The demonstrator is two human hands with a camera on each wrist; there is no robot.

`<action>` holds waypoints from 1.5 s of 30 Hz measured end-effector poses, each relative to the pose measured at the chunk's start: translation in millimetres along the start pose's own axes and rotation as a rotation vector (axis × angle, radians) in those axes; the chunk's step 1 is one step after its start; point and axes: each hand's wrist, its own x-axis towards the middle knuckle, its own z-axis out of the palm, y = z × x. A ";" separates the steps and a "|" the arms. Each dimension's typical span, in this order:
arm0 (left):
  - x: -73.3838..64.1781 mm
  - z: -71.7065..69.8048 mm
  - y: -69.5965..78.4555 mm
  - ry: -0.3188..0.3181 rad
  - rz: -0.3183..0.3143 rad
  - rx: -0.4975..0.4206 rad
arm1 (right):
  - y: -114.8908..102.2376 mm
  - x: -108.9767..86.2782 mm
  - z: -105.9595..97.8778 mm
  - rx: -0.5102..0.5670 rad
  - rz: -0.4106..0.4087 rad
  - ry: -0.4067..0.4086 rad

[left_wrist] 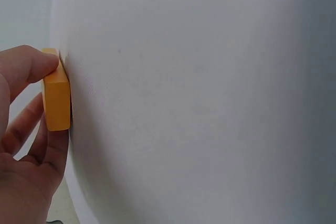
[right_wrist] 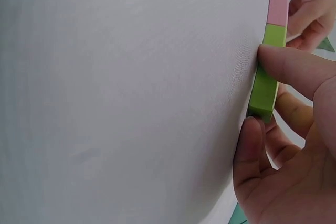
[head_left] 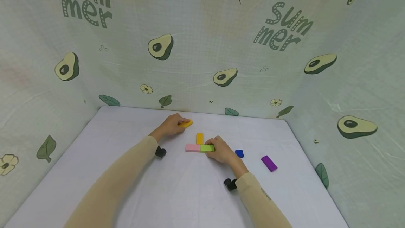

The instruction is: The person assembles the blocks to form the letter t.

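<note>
Six blocks: the left hand (head_left: 171, 126), grip narrow, pinches one yellow block (head_left: 188, 124), farthest back. On the worktop (head_left: 177, 192), a second yellow block (head_left: 199, 138) lies behind one pink block (head_left: 192, 147); the right hand (head_left: 220, 149) pinches one abutting green block (head_left: 206, 148). Rightward: one blue block (head_left: 239, 153), one purple block (head_left: 269, 163).

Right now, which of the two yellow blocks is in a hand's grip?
The far yellow block, pinched by the left hand; the other yellow block lies by the pink block and green block, with no hand on it.
</note>
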 end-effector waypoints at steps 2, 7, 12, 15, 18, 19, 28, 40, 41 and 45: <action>-2.9 0.1 -0.7 0.009 0.003 -0.003 | -0.8 -0.6 -0.5 0.003 0.002 -0.001; -11.7 -1.8 1.4 0.027 0.003 -0.010 | -1.3 -1.6 -1.0 0.007 0.005 -0.004; -17.4 -4.8 5.6 0.042 -0.009 0.001 | -0.2 -0.3 -1.0 -0.001 0.002 -0.005; -21.4 -5.8 8.1 0.055 -0.028 -0.001 | -0.2 1.1 -0.7 -0.007 -0.004 -0.005; -26.3 -6.5 10.6 0.061 -0.047 -0.013 | -0.5 1.8 -0.5 -0.008 -0.005 -0.006; -28.2 -6.7 11.8 0.062 -0.054 -0.021 | -0.8 1.4 -0.7 -0.007 -0.002 -0.006; -44.1 -5.8 21.1 0.097 -0.103 -0.044 | -0.9 0.7 -1.0 0.006 -0.001 -0.003; -66.2 -6.8 20.0 0.157 -0.113 -0.038 | -0.1 0.2 -0.2 -0.004 -0.014 0.000; -67.9 -6.5 20.7 0.160 -0.115 -0.037 | 0.3 0.4 -0.2 -0.001 -0.015 0.000; -75.4 -4.9 24.5 0.173 -0.115 -0.036 | 0.4 0.1 -0.5 0.009 -0.015 0.006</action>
